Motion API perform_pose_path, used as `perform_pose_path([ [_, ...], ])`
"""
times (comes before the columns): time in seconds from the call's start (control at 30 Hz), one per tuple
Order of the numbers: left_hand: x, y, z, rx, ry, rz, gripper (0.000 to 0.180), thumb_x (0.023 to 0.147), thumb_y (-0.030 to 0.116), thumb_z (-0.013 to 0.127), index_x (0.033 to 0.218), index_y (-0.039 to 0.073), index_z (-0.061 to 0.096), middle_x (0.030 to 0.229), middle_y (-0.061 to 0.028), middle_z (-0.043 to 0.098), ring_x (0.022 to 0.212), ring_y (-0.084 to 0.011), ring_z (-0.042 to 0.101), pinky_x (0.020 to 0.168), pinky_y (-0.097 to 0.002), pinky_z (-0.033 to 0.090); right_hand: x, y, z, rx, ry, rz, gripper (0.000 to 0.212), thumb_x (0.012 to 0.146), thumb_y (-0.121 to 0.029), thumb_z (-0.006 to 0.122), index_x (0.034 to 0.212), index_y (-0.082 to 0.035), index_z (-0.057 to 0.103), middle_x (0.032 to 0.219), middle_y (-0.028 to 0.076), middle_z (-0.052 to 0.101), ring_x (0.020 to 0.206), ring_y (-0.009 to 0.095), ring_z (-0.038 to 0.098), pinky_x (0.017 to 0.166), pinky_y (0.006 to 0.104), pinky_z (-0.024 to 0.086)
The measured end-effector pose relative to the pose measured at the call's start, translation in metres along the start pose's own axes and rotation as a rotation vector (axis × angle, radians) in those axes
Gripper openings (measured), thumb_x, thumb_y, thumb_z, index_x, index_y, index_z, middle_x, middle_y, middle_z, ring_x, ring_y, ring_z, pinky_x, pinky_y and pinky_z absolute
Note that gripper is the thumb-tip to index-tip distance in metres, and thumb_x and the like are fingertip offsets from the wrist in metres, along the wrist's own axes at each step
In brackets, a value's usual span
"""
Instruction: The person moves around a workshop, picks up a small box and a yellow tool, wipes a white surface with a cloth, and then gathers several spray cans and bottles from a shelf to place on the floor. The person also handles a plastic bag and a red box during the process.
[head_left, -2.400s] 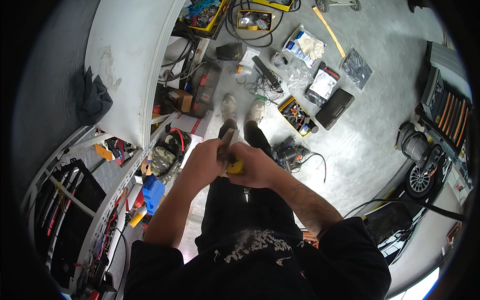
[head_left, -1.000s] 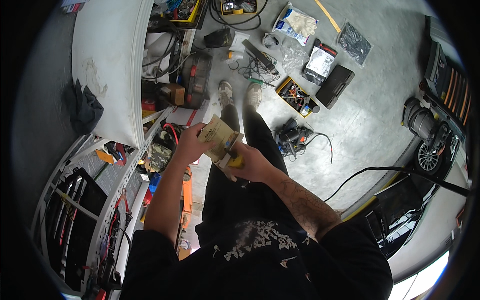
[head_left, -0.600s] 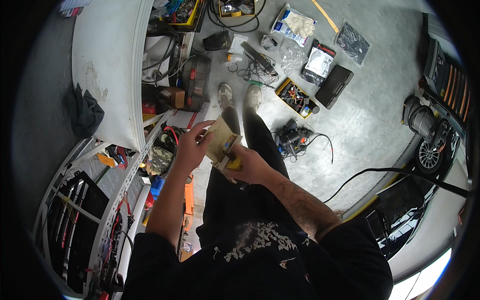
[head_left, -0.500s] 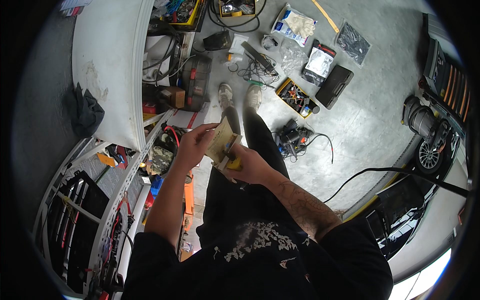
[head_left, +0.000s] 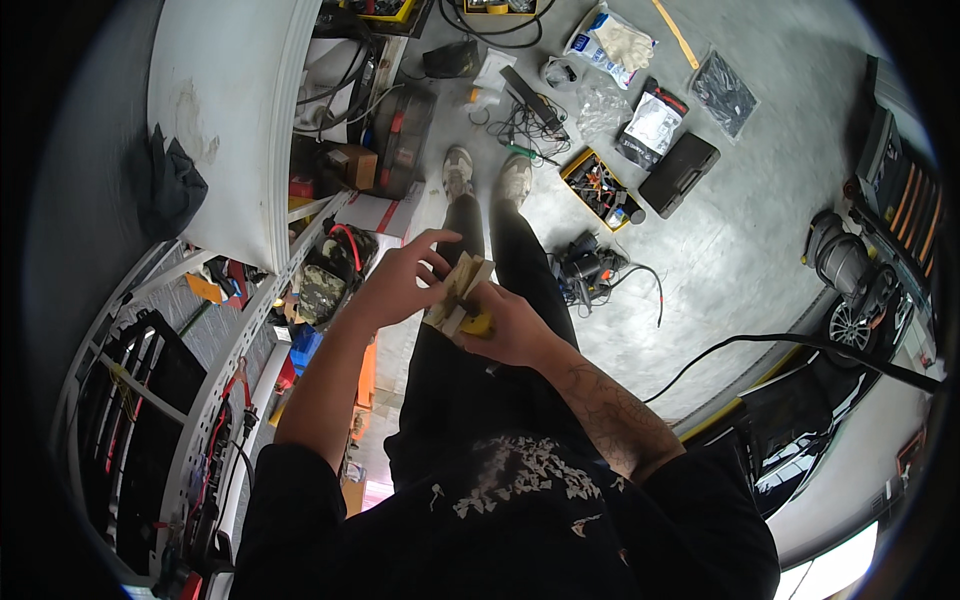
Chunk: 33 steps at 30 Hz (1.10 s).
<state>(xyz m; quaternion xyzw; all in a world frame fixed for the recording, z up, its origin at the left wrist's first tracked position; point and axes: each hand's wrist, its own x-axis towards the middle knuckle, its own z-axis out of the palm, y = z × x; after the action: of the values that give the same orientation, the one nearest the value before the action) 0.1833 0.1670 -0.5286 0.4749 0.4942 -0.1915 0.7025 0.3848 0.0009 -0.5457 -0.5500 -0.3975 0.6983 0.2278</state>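
In front of my thighs, my right hand (head_left: 512, 328) grips a small tan cardboard box (head_left: 474, 276) with its flaps folded open. Something yellow (head_left: 479, 325) shows at the fingers of that hand; I cannot make out whether it is part of the box. My left hand (head_left: 402, 283) is at the box's left side, its fingers spread and slightly bent, the fingertips beside a raised flap. Whether the thumb touches the box is hard to tell. What lies inside the box is hidden.
On the grey floor ahead are a yellow bin of small parts (head_left: 603, 190), a black case (head_left: 680, 175), power tools with cords (head_left: 590, 270) and several bags. A perforated metal rack (head_left: 225, 390) stands close on the left. A black cable (head_left: 740, 340) hangs at the right.
My left hand has lifted its fingers from the tall box flap and spread them. The flap is now tilted closer to the box. The view has shifted slightly.
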Motion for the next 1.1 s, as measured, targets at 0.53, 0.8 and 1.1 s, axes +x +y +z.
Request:
perform_pose_path([
  [0.53, 0.016, -0.053, 0.014, -0.358, -0.131, -0.121, 0.060, 0.093, -0.006, 0.084, 0.150, 0.005, 0.066, 0.108, -0.0105, 0.080, 0.098, -0.0178, 0.079, 0.086, -0.0352, 0.067, -0.001, 0.014, 0.006, 0.030, -0.028, -0.007, 0.063, 0.085, -0.017, 0.095, 0.137, -0.005, 0.062, 0.126, 0.016, 0.073, 0.117, 0.037, 0.076, 0.099, 0.0439, 0.061],
  [0.8, 0.037, -0.075, 0.033, 0.204, -0.014, -0.127, 0.072, 0.086, 0.013, 0.093, 0.149, 0.009, 0.060, 0.110, -0.0131, 0.077, 0.099, -0.0294, 0.078, 0.089, -0.0428, 0.063, -0.007, 0.016, 0.011, 0.033, -0.050, -0.029, 0.061, 0.086, -0.016, 0.094, 0.136, -0.006, 0.062, 0.122, 0.016, 0.073, 0.112, 0.038, 0.075, 0.097, 0.0443, 0.061],
  [1.1, 0.055, -0.093, 0.037, -0.040, -0.240, -0.202, 0.054, 0.087, 0.017, 0.090, 0.136, 0.005, 0.075, 0.122, -0.0137, 0.083, 0.115, -0.0310, 0.080, 0.098, -0.0435, 0.062, -0.005, 0.013, 0.010, 0.009, 0.046, -0.054, 0.061, 0.085, -0.016, 0.094, 0.134, -0.005, 0.060, 0.127, 0.019, 0.072, 0.117, 0.042, 0.075, 0.099, 0.0459, 0.063],
])
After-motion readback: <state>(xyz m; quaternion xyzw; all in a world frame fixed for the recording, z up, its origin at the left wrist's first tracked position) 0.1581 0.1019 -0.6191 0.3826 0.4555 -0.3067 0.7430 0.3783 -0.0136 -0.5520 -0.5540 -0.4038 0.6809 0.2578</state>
